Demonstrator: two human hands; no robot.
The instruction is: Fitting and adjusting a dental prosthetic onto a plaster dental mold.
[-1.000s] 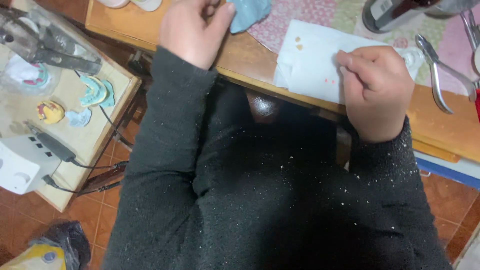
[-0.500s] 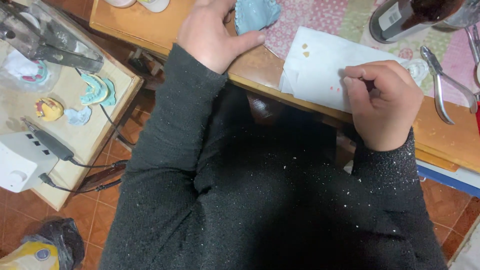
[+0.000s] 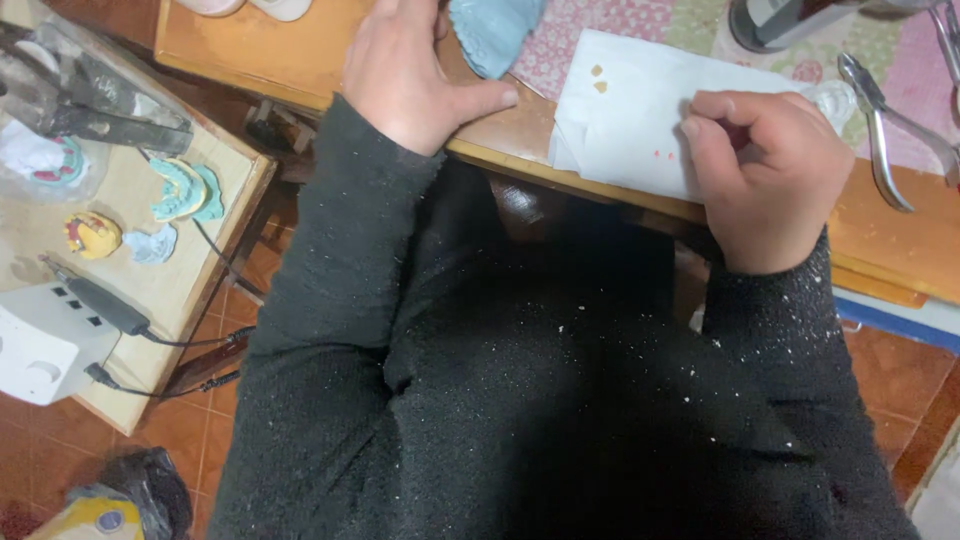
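My left hand (image 3: 410, 75) lies flat on the wooden table (image 3: 290, 60), thumb stretched toward a blue dental cast (image 3: 495, 32) just beyond it. My right hand (image 3: 765, 165) rests curled on a white paper sheet (image 3: 630, 120) that carries small orange and red specks; whether the fingers pinch anything is hidden. Dark speckled sleeves and my torso fill the lower frame.
Metal pliers (image 3: 880, 125) lie right of the paper, a dark bottle (image 3: 775, 22) behind it. A low side table (image 3: 150, 270) on the left bears blue and yellow dental casts (image 3: 180, 190), a white device (image 3: 35, 345) with cables, and a metal tool (image 3: 80, 95). Tiled floor below.
The view has shifted so both hands sit lower in frame. My left hand moved from a raised curl to lying flat on the table edge; my right hand stays on the paper.
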